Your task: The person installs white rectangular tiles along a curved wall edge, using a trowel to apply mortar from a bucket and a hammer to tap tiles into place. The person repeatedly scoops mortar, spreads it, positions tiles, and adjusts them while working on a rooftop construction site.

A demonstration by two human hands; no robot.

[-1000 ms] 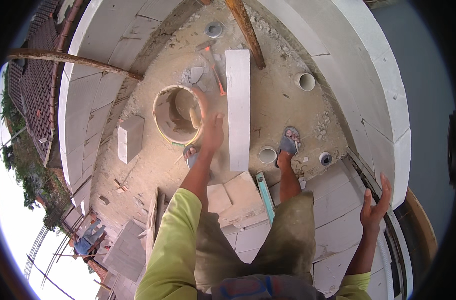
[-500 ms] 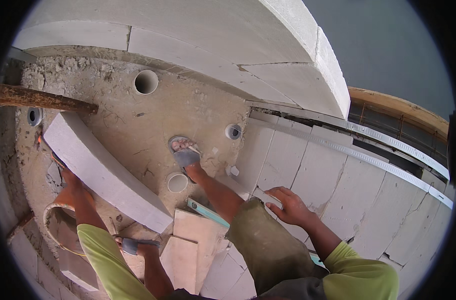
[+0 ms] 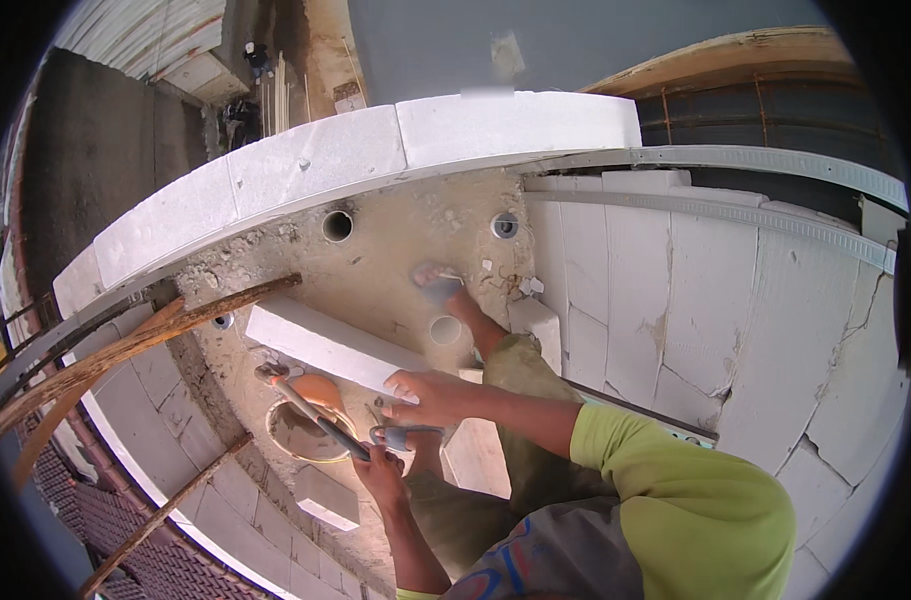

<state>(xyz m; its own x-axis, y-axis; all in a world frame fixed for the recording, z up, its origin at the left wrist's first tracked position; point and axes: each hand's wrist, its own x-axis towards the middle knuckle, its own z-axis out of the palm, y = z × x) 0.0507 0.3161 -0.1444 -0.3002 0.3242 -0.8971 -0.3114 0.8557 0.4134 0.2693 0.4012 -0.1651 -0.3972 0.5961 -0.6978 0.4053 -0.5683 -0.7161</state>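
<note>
My left hand [image 3: 380, 478] is closed round the dark handle of a hammer [image 3: 320, 420], whose head points up and away over an orange bucket [image 3: 320, 390]. Lying aslant on the ground, a long white block [image 3: 325, 340] has its near end at my right hand [image 3: 425, 398]. The fingers of that hand curl over the block's end; its underside is hidden. My sandalled feet stand on either side of the block's near end.
A curved white block wall [image 3: 315, 155] bounds the far side. Pipe openings [image 3: 337, 226] rise from the sandy ground. Wooden poles [image 3: 155, 325] cross at the left. White blockwork [image 3: 715, 290] and a metal strip [image 3: 755, 210] lie at the right. A smaller block [image 3: 325, 497] sits near the bucket.
My view has swung up and left. My left hand has come back from beside the block and now holds the hammer. My right hand has moved from the blockwork to the block's end.
</note>
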